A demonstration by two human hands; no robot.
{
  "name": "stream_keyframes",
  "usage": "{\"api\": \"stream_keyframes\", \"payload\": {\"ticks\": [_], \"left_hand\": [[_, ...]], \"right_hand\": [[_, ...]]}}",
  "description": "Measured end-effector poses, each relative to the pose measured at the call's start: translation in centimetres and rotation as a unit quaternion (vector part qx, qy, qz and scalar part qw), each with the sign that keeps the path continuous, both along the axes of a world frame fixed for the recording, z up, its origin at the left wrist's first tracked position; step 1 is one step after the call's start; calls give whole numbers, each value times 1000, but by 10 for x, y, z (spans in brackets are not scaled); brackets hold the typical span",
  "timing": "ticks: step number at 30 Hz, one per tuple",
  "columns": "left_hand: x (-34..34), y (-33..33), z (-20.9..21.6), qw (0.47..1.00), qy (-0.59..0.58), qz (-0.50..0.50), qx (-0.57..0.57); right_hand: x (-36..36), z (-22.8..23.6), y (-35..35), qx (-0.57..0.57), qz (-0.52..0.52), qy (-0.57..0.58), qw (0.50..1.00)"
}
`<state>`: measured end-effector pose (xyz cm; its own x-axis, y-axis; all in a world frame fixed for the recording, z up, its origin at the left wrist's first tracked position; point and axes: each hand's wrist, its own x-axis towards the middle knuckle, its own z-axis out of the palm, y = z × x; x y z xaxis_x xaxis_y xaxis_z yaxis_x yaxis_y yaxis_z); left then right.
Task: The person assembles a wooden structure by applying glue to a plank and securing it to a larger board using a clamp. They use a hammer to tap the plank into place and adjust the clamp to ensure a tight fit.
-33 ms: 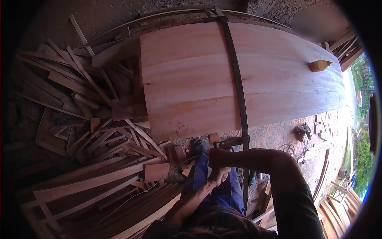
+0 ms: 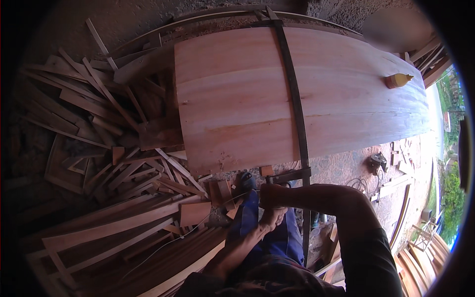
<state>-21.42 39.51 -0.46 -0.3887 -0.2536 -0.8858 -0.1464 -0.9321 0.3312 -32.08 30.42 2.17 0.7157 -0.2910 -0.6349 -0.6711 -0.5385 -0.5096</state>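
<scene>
A long dark metal bar clamp (image 2: 291, 89) spans a broad pale wooden panel (image 2: 232, 94) from its far edge to its near edge. Just below the near edge, the clamp's sliding jaw (image 2: 292, 175) juts to the left. My right hand (image 2: 268, 197) is closed at the end of that jaw, gripping the clamp where its screw end sits; the fingers cover the grip itself. Under it, in front of my blue trousers, my left hand (image 2: 273, 218) is closed too. What it holds is hidden.
A yellow glue bottle (image 2: 398, 81) lies on the panel's right part. Scrap wood (image 2: 94, 99) is heaped at left, with long boards (image 2: 118, 222) below it. A circular saw (image 2: 378, 162) sits on the floor at right, its cable (image 2: 357, 184) nearby. A thin pale cord (image 2: 180, 237) crosses the boards.
</scene>
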Motion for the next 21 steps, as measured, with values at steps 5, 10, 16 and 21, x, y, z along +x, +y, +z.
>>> {"api": "stream_keyframes", "payload": {"ticks": [5, 10, 16, 21], "left_hand": [[-2, 2, 1, 1000, 0, 8, 1], [-5, -2, 2, 1000, 3, 10, -4], [-5, -1, 1, 1000, 0, 18, -7], [-7, 2, 3, 1000, -2, 16, 0]], "right_hand": [[-4, 10, -4, 33, -161, -8, 986], [-15, -13, 12, 1, -181, -39, 983], [8, 0, 1, -113, 140, 1, 984], [7, 5, -6, -2, 60, 48, 997]]}}
